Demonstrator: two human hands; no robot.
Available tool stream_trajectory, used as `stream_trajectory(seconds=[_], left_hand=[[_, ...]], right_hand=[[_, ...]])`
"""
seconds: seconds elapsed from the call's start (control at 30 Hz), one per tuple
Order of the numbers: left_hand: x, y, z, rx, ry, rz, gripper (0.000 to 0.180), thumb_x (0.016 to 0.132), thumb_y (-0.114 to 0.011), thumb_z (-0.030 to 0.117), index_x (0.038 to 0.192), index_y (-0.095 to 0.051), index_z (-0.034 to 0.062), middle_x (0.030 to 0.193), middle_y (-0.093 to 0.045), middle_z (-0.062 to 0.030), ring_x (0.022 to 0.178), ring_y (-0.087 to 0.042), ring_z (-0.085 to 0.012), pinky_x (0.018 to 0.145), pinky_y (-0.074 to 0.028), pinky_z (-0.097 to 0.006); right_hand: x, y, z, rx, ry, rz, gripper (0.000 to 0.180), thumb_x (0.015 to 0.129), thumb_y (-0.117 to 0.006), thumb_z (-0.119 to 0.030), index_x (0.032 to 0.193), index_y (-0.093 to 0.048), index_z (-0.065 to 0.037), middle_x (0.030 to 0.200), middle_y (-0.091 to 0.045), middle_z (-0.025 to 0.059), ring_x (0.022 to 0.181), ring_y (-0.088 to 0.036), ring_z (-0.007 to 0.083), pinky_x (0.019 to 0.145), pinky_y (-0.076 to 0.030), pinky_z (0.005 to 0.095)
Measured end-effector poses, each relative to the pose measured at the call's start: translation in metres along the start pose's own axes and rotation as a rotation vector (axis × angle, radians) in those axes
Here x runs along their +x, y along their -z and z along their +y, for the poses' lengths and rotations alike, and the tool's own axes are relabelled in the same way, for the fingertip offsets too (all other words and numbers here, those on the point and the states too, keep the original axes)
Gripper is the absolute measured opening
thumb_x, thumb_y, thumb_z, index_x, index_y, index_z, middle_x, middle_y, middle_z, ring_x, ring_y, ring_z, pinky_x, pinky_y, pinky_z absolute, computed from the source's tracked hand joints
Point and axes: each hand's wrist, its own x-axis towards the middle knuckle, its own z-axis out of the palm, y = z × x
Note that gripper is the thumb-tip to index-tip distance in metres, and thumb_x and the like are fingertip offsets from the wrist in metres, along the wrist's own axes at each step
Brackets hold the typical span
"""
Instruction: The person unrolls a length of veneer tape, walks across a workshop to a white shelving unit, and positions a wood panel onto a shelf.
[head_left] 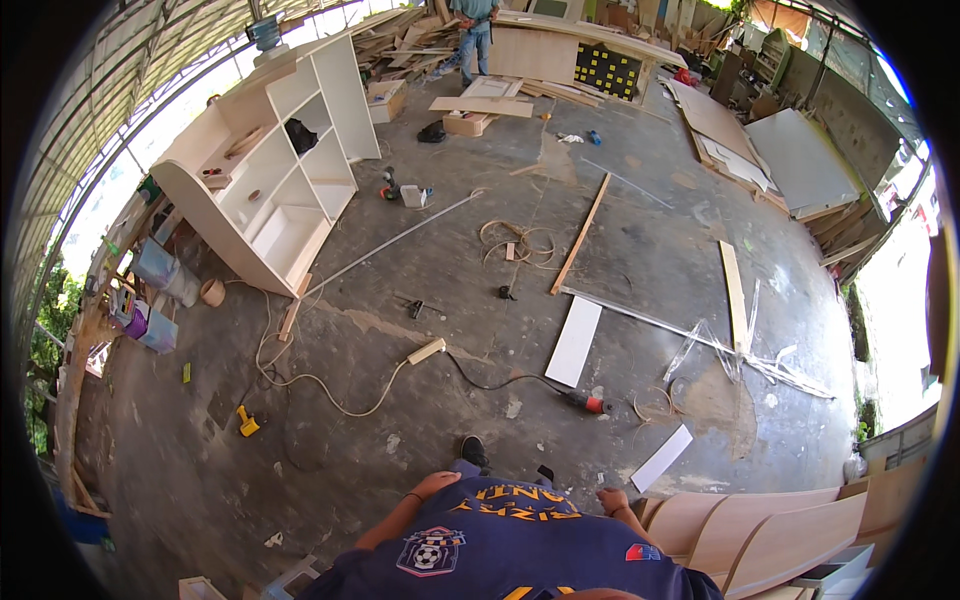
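My left hand [437, 485] hangs low beside the hem of my dark blue shirt [510, 530], a dark band at its wrist. On the other side, my right hand [612, 499] is lowered next to the shirt. The fingers of both are mostly turned away or too small to read, and no object shows in either. One dark shoe [475, 452] stands on the floor ahead. Nearest the right hand lies a short white board [662, 457]. A red and black power tool [588, 402] lies farther out, its cord running to a power strip [427, 351].
An unfinished cabinet [290, 165] stands at left. A yellow tool [247, 421], a white panel [574, 342], a wood strip [580, 235] and a long metal bar [650, 318] lie about the floor. Curved panels [790, 540] stand close at right. Another person [475, 35] stands far back.
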Motion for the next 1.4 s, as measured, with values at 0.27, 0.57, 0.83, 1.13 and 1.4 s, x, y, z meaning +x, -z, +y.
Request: stream_trajectory(seconds=[0.27,0.57,0.83,1.13,1.4], left_hand=[[0.076,0.042,0.020,0.026,0.204,-0.436,0.039,0.092,-0.042,0.031,0.110,-0.056,-0.0012,0.112,-0.058,-0.0078,0.098,-0.053,-0.0165,0.090,-0.038,-0.029],[0.113,0.074,0.064,0.038,-0.059,-0.612,0.034,0.089,-0.047,0.024,0.111,-0.056,0.0006,0.110,-0.058,-0.0079,0.097,-0.052,-0.0158,0.088,-0.039,-0.029],[0.195,0.111,0.128,0.202,-0.044,-0.685,0.032,0.088,-0.047,0.023,0.111,-0.056,0.0030,0.107,-0.059,-0.0078,0.095,-0.053,-0.0160,0.086,-0.040,-0.029],[0.273,0.115,0.202,0.330,-0.084,-0.696,0.031,0.087,-0.048,0.022,0.111,-0.056,0.0049,0.105,-0.060,-0.0078,0.094,-0.054,-0.0162,0.085,-0.041,-0.030],[0.307,0.123,0.229,0.353,-0.116,-0.636,0.030,0.087,-0.048,0.022,0.110,-0.056,0.0051,0.103,-0.060,-0.0080,0.093,-0.054,-0.0164,0.084,-0.041,-0.030]], right_hand=[[0.004,0.014,-0.201,0.132,0.180,0.115,0.045,0.075,-0.064,-0.029,0.107,-0.058,0.002,0.098,-0.063,0.0187,0.093,-0.061,0.0269,0.080,-0.047,0.0316],[0.065,-0.016,-0.108,-0.319,0.020,-0.199,0.033,0.077,-0.055,-0.031,0.107,-0.062,-0.021,0.109,-0.061,0.0096,0.101,-0.057,0.0271,0.084,-0.046,0.0329],[0.139,-0.003,-0.108,-0.263,0.154,-0.242,0.026,0.077,-0.057,-0.027,0.099,-0.062,-0.014,0.093,-0.064,0.0091,0.089,-0.062,0.0235,0.074,-0.048,0.0339],[0.213,0.089,-0.274,0.483,0.052,0.099,0.033,0.078,-0.062,-0.024,0.105,-0.059,-0.004,0.079,-0.061,0.0039,0.066,-0.057,0.0126,0.047,-0.044,0.0272],[0.224,0.090,-0.215,0.546,-0.161,0.040,0.026,0.079,-0.060,-0.020,0.101,-0.060,-0.006,0.070,-0.057,-0.0001,0.062,-0.056,0.0151,0.050,-0.045,0.0305]])
